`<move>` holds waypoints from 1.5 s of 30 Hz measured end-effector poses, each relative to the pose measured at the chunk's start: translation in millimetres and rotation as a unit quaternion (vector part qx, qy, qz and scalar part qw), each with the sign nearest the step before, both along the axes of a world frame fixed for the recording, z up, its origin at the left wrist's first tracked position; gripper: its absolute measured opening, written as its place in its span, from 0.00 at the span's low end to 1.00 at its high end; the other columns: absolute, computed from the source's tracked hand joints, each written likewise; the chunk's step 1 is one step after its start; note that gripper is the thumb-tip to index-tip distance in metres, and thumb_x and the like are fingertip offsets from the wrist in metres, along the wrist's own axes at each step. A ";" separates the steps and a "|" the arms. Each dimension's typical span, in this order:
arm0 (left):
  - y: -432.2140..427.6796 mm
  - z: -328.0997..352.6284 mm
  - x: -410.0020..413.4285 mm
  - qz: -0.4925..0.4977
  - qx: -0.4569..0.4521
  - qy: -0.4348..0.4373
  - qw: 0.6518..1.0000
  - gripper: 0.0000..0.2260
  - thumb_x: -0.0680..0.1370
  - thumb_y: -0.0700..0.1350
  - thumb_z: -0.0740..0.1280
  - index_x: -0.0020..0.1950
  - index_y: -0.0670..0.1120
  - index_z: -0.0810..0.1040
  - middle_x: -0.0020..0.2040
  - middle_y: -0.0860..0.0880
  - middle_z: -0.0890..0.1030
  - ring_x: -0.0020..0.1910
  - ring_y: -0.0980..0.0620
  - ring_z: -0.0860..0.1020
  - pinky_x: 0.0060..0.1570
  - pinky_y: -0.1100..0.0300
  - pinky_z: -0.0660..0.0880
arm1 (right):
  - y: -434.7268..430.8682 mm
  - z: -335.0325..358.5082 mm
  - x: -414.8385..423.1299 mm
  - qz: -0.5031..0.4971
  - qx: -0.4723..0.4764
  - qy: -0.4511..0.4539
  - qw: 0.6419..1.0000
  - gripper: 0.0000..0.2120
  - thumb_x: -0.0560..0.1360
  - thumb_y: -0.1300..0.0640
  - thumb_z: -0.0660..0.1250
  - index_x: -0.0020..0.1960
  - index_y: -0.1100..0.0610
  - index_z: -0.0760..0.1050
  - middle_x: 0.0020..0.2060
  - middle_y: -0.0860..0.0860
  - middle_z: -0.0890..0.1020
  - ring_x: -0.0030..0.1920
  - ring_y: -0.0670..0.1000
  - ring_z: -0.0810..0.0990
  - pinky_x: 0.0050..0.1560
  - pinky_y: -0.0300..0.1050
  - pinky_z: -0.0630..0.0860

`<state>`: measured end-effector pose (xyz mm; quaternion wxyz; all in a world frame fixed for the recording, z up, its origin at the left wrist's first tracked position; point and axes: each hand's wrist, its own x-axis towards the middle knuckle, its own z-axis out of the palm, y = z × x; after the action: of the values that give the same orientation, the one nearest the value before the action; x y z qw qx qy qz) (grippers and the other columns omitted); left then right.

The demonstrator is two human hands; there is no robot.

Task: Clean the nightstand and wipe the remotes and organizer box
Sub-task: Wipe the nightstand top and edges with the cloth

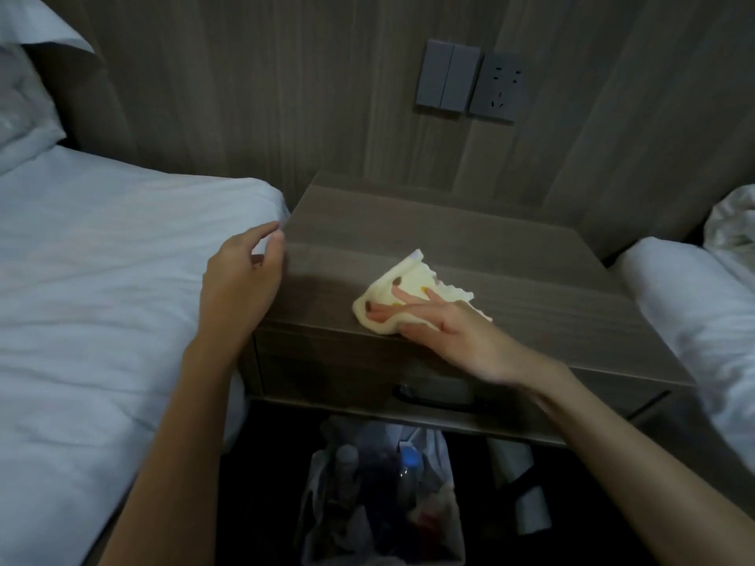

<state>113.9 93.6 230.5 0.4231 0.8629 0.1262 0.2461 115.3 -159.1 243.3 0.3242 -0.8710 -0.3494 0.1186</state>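
Woodgrain covers the wall panel (286, 96) and the nightstand (470, 239) below it, whose flat top sits between two beds made up in white: the left bed (102, 279) pushed close against its side and the right bed (694, 296) just off its far corner. A grey double switch (447, 77) and a socket (496, 87) are mounted side by side on the wall above. The room is dim.

Below the top, a dark drawer handle (433, 396) is partly covered by the right forearm. Under the nightstand stands a lined waste bin (322, 524) in deep shadow; a clear bottle with a blue cap (408, 467) shows in it, but the rest of its contents are too dark to make out.

The left hand (241, 275) hangs at the nightstand's left edge, fingers loosely curled and relaxed, with nothing visibly held; whether the fingertips touch the wood or the sheet is unclear. The right hand (445, 324) lies near the front edge with its fingers straight and spread, pressing a pale yellow cloth (412, 275) flat on the top, thumb along the cloth's front fold.
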 end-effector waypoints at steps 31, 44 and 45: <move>23.8 -14.2 18.0 -0.021 -0.046 0.054 0.997 0.17 0.81 0.52 0.60 0.70 0.54 0.72 0.65 0.52 0.77 0.54 0.57 0.74 0.57 0.62 0.64 | 94.8 27.0 229.3 -0.287 0.101 -0.139 0.942 0.15 0.81 0.56 0.56 0.63 0.56 0.77 0.59 0.56 0.81 0.60 0.56 0.77 0.58 0.45 0.70; 37.9 -21.5 43.6 0.012 -0.024 0.056 0.998 0.13 0.79 0.52 0.64 0.63 0.59 0.77 0.52 0.63 0.79 0.43 0.62 0.77 0.49 0.61 0.69 | 160.4 -10.8 304.1 -0.183 -0.037 -0.109 0.976 0.17 0.82 0.48 0.52 0.61 0.49 0.76 0.55 0.53 0.81 0.57 0.55 0.77 0.60 0.47 0.69; 39.3 -21.4 44.9 0.012 -0.024 0.058 0.998 0.13 0.79 0.52 0.63 0.64 0.59 0.77 0.54 0.61 0.80 0.45 0.59 0.78 0.52 0.60 0.70 | 158.7 -11.5 303.2 -0.184 -0.031 -0.097 0.978 0.15 0.80 0.44 0.53 0.55 0.44 0.78 0.48 0.48 0.82 0.52 0.52 0.79 0.60 0.49 0.72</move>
<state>158.8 132.8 209.1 0.4327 0.8637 0.1671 0.1974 418.5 -0.4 231.7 0.2778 -0.9374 -0.2095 -0.0169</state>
